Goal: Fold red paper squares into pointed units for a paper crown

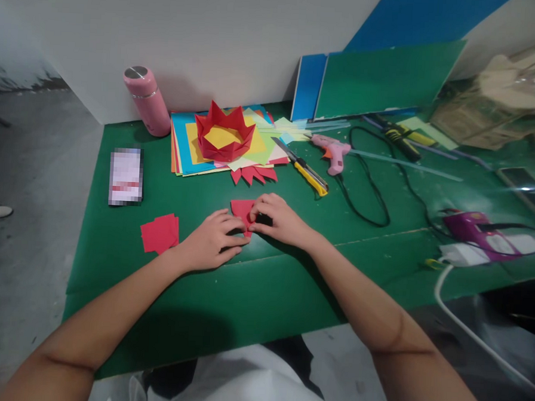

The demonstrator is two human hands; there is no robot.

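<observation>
Both my hands press on a small red paper piece [242,209] lying on the green mat [290,273]. My left hand [214,241] has its fingers curled down on the paper's near edge. My right hand [278,219] pinches the paper's right side with bent fingers. A small stack of red paper squares [160,233] lies just left of my left hand. Farther back, a folded red paper crown [224,132] sits on a pile of coloured paper sheets [187,145], with several folded red points [253,174] at the pile's front edge.
A pink bottle [147,100] stands at the back left, a phone [126,176] lies left. A yellow utility knife [307,169], pink glue gun [333,151] with black cord, purple glue gun [470,230] and white charger [459,253] lie right. Green and blue boards [381,81] lean on the wall.
</observation>
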